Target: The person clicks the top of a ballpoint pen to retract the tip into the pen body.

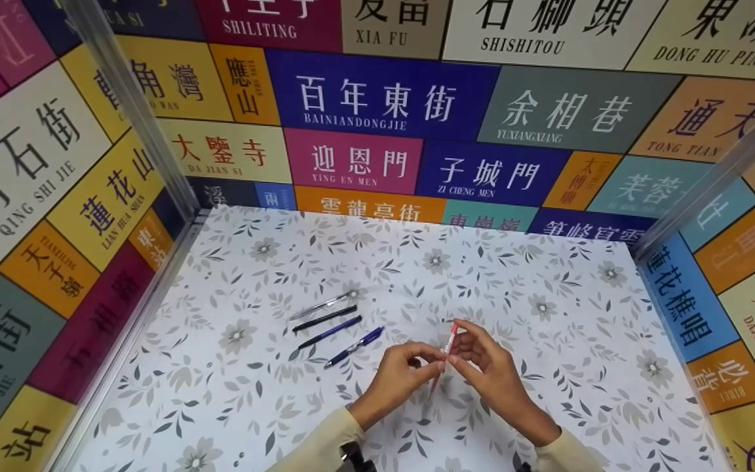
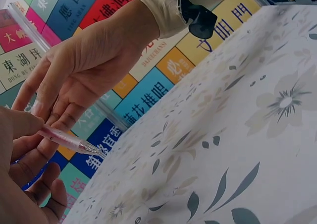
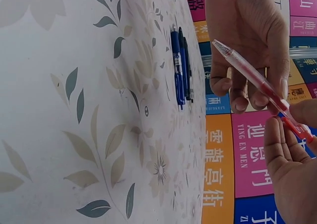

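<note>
A red pen [image 1: 452, 337] with a see-through barrel is held between both hands, slanting above the table. My left hand [image 1: 404, 373] pinches its barrel between thumb and fingers. My right hand [image 1: 489, 360] grips the red clip end with thumb and fingers. In the right wrist view, the clear cone tip of the pen [image 3: 247, 70] points up and left, past the left hand [image 3: 252, 30]; the right hand [image 3: 292, 174] is at the red end. The left wrist view shows the tip end of the pen [image 2: 69, 140] sticking out beyond the fingers.
Left of the hands, several pens lie side by side on the flower-patterned tabletop [image 1: 272, 406]: a clear pen [image 1: 318, 306], a black pen [image 1: 325, 318], a dark blue pen [image 1: 329, 332] and a blue pen with a clear part [image 1: 355, 346]. Sign-printed panels [image 1: 377, 98] enclose the table.
</note>
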`<action>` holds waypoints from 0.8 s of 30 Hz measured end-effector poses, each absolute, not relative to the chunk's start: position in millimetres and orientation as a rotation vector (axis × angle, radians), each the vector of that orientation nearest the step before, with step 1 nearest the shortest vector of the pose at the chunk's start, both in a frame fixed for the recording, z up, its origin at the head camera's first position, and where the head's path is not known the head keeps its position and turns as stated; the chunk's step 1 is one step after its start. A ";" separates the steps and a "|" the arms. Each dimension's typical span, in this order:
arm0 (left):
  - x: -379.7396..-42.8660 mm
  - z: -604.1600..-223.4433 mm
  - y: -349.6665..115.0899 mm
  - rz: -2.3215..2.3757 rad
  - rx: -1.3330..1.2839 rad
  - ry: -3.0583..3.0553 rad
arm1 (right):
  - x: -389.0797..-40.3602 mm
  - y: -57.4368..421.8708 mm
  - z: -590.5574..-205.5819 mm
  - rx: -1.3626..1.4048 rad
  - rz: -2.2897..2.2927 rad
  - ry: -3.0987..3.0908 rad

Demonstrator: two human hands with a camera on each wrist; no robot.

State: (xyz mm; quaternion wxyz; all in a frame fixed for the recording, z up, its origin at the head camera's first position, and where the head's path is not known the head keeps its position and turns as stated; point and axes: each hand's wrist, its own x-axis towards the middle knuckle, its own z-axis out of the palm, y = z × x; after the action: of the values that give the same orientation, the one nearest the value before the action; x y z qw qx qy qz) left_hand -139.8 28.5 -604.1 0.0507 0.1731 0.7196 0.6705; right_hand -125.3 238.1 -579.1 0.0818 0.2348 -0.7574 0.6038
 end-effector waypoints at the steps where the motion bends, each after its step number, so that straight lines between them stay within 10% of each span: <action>1: -140.0 -604.4 27.9 2.029 0.529 2.208 | -125.0 238.5 -579.8 0.703 1.803 -2.262; 24: -143.9 -622.2 6.6 1.836 0.577 2.476 | -121.4 255.8 -588.2 0.560 1.745 -2.345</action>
State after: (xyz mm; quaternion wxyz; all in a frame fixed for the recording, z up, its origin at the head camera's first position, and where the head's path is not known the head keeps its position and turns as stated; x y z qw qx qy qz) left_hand -143.9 6.6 -622.2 0.0028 0.1840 0.7896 0.5853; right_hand -121.4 255.8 -588.2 0.0827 0.1876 -0.7851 0.5844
